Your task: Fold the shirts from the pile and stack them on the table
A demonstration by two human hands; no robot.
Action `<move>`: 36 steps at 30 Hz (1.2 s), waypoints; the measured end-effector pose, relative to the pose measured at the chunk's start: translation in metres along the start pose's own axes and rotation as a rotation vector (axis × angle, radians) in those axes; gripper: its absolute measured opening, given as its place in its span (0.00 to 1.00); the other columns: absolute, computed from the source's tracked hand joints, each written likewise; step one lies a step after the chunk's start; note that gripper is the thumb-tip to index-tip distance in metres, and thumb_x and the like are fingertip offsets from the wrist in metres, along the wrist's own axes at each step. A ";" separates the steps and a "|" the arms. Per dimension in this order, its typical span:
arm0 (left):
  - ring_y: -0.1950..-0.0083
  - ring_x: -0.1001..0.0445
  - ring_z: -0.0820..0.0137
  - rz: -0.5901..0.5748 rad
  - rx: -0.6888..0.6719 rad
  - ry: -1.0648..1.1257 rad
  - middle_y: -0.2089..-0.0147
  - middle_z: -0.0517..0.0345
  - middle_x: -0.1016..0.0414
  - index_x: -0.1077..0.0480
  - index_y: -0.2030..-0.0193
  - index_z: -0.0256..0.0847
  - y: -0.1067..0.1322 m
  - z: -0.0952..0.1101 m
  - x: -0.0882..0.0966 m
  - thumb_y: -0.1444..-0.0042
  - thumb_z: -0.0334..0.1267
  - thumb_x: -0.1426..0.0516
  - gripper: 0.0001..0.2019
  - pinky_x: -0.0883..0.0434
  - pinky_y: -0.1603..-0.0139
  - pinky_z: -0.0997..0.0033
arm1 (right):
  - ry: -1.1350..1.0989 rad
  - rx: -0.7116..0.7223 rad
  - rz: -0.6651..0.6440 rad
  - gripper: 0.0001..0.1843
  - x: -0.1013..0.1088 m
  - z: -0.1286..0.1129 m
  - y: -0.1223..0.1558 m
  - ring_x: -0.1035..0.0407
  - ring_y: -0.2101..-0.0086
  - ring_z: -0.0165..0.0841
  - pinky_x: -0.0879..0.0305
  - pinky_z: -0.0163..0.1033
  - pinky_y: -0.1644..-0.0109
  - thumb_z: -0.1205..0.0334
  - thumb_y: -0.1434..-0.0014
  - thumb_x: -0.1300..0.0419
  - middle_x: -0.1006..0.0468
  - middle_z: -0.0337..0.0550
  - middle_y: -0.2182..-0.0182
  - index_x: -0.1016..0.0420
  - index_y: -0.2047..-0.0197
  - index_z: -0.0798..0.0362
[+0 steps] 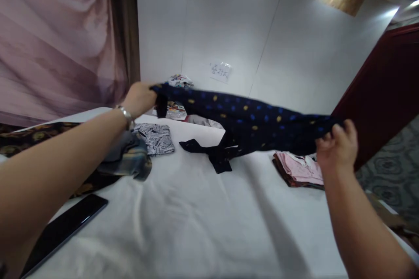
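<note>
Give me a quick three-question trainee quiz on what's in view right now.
1. True or false: the left hand and right hand both grip the navy dotted garment, stretched between them.
2. The folded pink garment lies nearest: A left hand, B right hand, C equally near both.
3. Fill in: the black flat device on the white sheet lies beside the ___ arm.
Key: 1 true; 2 B; 3 left.

White sheet [196, 226] lies bare in front; folded clothes [157, 138] and phone [65, 226] crowd its edges.
</note>
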State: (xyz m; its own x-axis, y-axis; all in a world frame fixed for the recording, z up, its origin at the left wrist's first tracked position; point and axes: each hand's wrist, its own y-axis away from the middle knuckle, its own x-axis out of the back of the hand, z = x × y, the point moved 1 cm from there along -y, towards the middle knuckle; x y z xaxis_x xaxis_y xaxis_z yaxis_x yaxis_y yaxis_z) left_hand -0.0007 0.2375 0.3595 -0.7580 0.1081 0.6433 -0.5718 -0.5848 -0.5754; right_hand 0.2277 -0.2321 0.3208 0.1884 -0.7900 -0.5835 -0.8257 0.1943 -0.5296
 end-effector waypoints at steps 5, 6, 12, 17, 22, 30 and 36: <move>0.50 0.26 0.60 -0.436 -0.062 -0.498 0.49 0.46 0.24 0.31 0.44 0.39 0.088 -0.076 -0.064 0.44 0.33 0.52 0.22 0.32 0.53 0.63 | 0.144 -0.418 0.124 0.30 0.080 0.082 0.069 0.40 0.79 0.19 0.41 0.26 0.77 0.64 0.64 0.29 0.31 0.27 0.70 0.34 0.56 0.45; 0.52 0.25 0.59 -0.503 -0.059 -0.512 0.50 0.45 0.24 0.29 0.46 0.40 0.106 -0.089 -0.077 0.44 0.33 0.51 0.21 0.31 0.54 0.63 | 0.169 -0.491 0.138 0.32 0.095 0.095 0.084 0.36 0.76 0.21 0.37 0.28 0.75 0.63 0.64 0.29 0.30 0.28 0.67 0.35 0.55 0.44; 0.47 0.28 0.55 -0.647 -0.037 -0.512 0.48 0.42 0.25 0.26 0.50 0.37 0.179 -0.133 -0.120 0.46 0.28 0.54 0.21 0.30 0.52 0.60 | 0.363 -0.666 0.154 0.40 0.152 0.132 0.153 0.29 0.57 0.32 0.27 0.39 0.59 0.57 0.65 0.28 0.32 0.39 0.48 0.38 0.47 0.40; 0.45 0.29 0.55 -0.570 -0.022 -0.474 0.49 0.41 0.25 0.26 0.51 0.34 0.188 -0.139 -0.115 0.43 0.31 0.56 0.21 0.31 0.50 0.59 | 0.577 -0.725 0.073 0.50 0.173 0.128 0.182 0.28 0.53 0.40 0.28 0.43 0.55 0.51 0.62 0.29 0.30 0.46 0.46 0.44 0.37 0.40; 0.47 0.29 0.56 -0.458 -0.025 -0.458 0.50 0.45 0.25 0.27 0.49 0.38 0.181 -0.131 -0.103 0.41 0.37 0.58 0.22 0.31 0.51 0.59 | 0.764 -0.667 -0.156 0.55 0.166 0.127 0.205 0.31 0.48 0.44 0.35 0.49 0.45 0.53 0.61 0.30 0.26 0.49 0.50 0.49 0.32 0.47; 0.51 0.26 0.56 -0.414 0.166 -0.422 0.47 0.47 0.26 0.27 0.53 0.41 0.170 -0.117 -0.095 0.42 0.42 0.58 0.21 0.31 0.56 0.61 | 0.994 -0.439 -0.479 0.25 0.132 0.133 0.193 0.31 0.51 0.44 0.40 0.51 0.42 0.58 0.54 0.37 0.22 0.45 0.54 0.24 0.50 0.48; 0.60 0.26 0.58 -0.386 0.293 -0.346 0.59 0.47 0.22 0.27 0.57 0.42 0.161 -0.105 -0.080 0.40 0.49 0.59 0.23 0.37 0.66 0.66 | 0.575 -0.541 -0.362 0.26 0.105 0.097 0.157 0.29 0.67 0.33 0.32 0.39 0.62 0.54 0.55 0.32 0.22 0.40 0.66 0.24 0.52 0.48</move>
State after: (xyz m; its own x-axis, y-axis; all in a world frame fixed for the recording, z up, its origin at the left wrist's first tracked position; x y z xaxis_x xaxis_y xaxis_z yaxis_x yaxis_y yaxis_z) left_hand -0.0646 0.2192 0.1625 -0.3378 0.1179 0.9338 -0.6379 -0.7581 -0.1350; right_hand 0.1696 -0.2283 0.1165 0.3112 -0.9493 0.0434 -0.9337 -0.3140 -0.1719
